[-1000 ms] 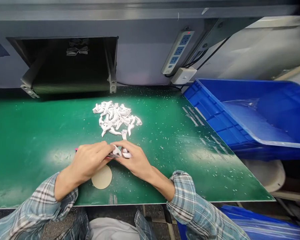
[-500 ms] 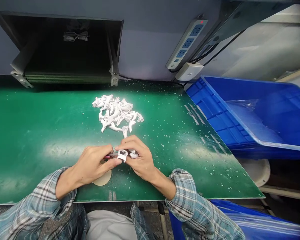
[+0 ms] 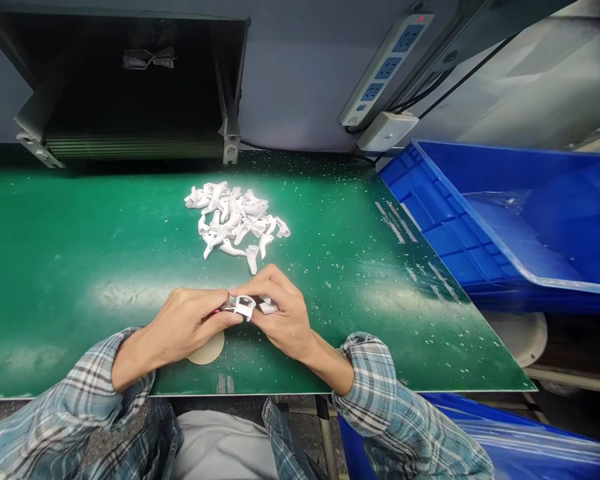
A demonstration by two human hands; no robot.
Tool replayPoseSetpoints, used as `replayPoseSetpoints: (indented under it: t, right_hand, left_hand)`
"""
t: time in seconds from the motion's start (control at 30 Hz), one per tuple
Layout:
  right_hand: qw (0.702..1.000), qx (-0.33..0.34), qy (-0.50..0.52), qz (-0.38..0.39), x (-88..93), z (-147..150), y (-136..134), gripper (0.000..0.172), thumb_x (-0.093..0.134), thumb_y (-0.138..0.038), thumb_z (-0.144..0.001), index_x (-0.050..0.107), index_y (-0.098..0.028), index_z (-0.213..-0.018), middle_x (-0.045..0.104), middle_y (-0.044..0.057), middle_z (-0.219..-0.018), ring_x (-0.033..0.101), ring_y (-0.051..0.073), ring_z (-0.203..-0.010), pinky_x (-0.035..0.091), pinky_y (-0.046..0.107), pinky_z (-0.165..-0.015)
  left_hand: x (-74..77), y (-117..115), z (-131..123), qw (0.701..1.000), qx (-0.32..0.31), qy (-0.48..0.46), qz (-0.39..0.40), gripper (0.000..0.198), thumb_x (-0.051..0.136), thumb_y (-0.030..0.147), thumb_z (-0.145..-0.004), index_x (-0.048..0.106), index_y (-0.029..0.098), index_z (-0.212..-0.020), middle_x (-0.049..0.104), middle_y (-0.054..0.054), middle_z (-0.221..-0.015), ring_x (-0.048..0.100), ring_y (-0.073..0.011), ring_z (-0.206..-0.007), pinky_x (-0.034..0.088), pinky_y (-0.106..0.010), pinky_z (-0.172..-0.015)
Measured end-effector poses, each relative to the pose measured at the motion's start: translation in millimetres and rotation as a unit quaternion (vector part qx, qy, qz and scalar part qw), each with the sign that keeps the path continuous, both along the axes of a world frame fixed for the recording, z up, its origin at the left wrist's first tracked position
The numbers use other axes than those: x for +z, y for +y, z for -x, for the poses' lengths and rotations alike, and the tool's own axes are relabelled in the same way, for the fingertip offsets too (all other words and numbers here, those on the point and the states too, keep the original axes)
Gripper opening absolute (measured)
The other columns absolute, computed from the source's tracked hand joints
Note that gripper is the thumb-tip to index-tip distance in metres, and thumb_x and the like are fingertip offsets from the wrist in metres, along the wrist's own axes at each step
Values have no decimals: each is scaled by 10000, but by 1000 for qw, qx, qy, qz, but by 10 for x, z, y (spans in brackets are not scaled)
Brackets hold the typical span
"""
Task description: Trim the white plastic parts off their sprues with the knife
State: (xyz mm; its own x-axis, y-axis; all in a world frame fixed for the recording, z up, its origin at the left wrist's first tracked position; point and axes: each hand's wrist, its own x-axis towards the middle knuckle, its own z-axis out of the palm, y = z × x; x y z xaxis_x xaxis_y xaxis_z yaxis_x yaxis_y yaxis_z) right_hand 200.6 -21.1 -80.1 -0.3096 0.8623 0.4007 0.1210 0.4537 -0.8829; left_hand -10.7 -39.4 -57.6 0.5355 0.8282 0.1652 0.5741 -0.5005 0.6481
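In front of me both hands meet over the near part of the table. My left hand (image 3: 193,323) is closed, pinching a thin metal piece with a red bit (image 3: 223,309), mostly hidden by the fingers; its kind I cannot make out. Its thumb tip touches a small white plastic part (image 3: 245,306) with a squarish opening. My right hand (image 3: 280,313) is closed around that part, and more white plastic (image 3: 268,306) shows between its fingers. Just beyond lies a pile of curved, lever-like white plastic parts (image 3: 233,217). One single part (image 3: 251,258) lies at its near edge.
A round beige disc (image 3: 207,350) lies under my left wrist on the green table (image 3: 105,233). A conveyor (image 3: 135,147) opens at the back left. A power strip (image 3: 387,70) hangs on the grey panel. To the right stands a blue crate (image 3: 445,227). Small white specks dot the tabletop.
My view has tilted slightly down, so the background sits higher. The white part between my hands has turned a little. The single part near the pile shows clear of my right fingers.
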Motion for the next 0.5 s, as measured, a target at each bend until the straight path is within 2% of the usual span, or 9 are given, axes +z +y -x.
replayPoseSetpoints:
  t: [0.2,0.27,0.33,0.4,0.5]
  right_hand:
    - [1000,0,7,4,3,9,4,112,756,-309,-927,803,-295,-1028,636,34,-845,576,177,-726,493,317,-655]
    - [1000,6,6,18,4,21,8,121,751,-324,-929,791,-286,-1037,656,42,-873,592,187,-759,503,326,-680]
    - [999,15,14,35,12,40,9,130,747,-336,-926,776,-270,-1034,679,55,-924,616,203,-819,515,338,-721]
    - [996,24,31,77,29,62,5,169,779,-344,-892,755,-256,-1034,685,54,-961,613,190,-795,509,328,-709]
    - [976,53,54,206,62,85,-3,310,826,-408,-842,725,-242,-1085,622,-8,-779,507,126,-591,437,277,-573]
  left_hand:
    - [-7,-13,2,1000,3,0,-30,466,407,453,-1091,462,193,-708,445,54,-593,345,-97,-528,263,-258,-527]
    - [-17,-22,-9,999,23,-13,-38,456,448,448,-1078,481,193,-701,462,54,-583,365,-95,-525,280,-252,-527]
    - [-20,-28,-23,996,67,-43,-41,352,539,431,-1043,555,196,-781,543,50,-631,431,-91,-542,329,-231,-542]
    - [-10,-26,-37,989,118,-80,-34,203,592,382,-1013,613,203,-919,617,43,-708,487,-88,-562,373,-212,-555]
    - [28,-7,-44,979,165,-116,12,152,564,321,-1005,622,205,-927,615,41,-704,503,-93,-563,397,-200,-542]
